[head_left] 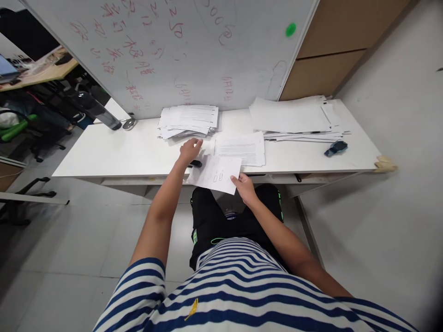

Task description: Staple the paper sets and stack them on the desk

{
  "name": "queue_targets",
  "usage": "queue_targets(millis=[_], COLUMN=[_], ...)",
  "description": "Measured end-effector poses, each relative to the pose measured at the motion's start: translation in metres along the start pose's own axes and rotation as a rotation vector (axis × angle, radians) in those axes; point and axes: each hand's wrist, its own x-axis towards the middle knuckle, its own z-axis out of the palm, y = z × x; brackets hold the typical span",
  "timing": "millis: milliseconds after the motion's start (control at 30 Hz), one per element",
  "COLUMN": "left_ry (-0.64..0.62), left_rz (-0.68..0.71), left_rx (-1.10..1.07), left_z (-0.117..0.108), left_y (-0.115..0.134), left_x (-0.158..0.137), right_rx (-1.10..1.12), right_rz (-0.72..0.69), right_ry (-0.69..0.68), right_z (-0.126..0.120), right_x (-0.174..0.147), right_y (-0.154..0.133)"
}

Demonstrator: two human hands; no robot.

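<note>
My right hand [245, 188] pinches the lower right corner of a white paper sheet [218, 173], with the thumb on top. The sheet overhangs the desk's front edge and shows small printed boxes. My left hand [190, 150] is over the desk, left of and above the sheet, its fingers loosely bent and holding nothing I can see. Just below it, a black object [196, 163], perhaps a stapler, lies by the sheet's upper left edge. Beyond the sheet is a printed page [242, 148]. A stack of papers [188, 119] sits just past my left hand.
The white desk [114, 152] stands against a whiteboard [194, 55] with red writing. On its right are a larger paper pile [294, 117] and a dark blue object [335, 148]. A bottle [100, 113] and a small round item [129, 124] are at the left end.
</note>
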Motion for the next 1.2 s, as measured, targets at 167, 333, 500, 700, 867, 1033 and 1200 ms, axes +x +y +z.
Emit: queue_targets(millis=[167, 333, 500, 700, 867, 1033, 1200], left_ry=[0.132, 0.221, 0.211, 0.269, 0.458, 0.287, 0.276], left_rz=[0.003, 0.061, 0.094, 0.075, 0.117, 0.240, 0.072], left_rx=[0.088, 0.102, 0.155, 0.125, -0.129, 0.104, 0.170], left_z=[0.031, 0.043, 0.050, 0.046, 0.019, 0.001, 0.020], left_y=[-0.003, -0.009, -0.007, -0.007, -0.012, -0.050, -0.077], left_x=[0.007, 0.002, 0.000, 0.004, -0.012, -0.049, -0.054], right_rx=[0.017, 0.008, 0.013, -0.019, -0.098, -0.260, -0.338], right_rz=[0.030, 0.047, 0.063, 0.121, 0.066, -0.026, -0.152], right_ry=[0.015, 0.034, 0.037, 0.021, 0.036, 0.070, 0.122], right_z=[-0.001, -0.003, -0.003, -0.001, -0.002, -0.006, -0.036], right_x=[-0.002, -0.002, -0.004, -0.009, -0.004, 0.009, 0.007], right_y=[0.003, 0.010, 0.016, 0.028, 0.025, 0.003, -0.034])
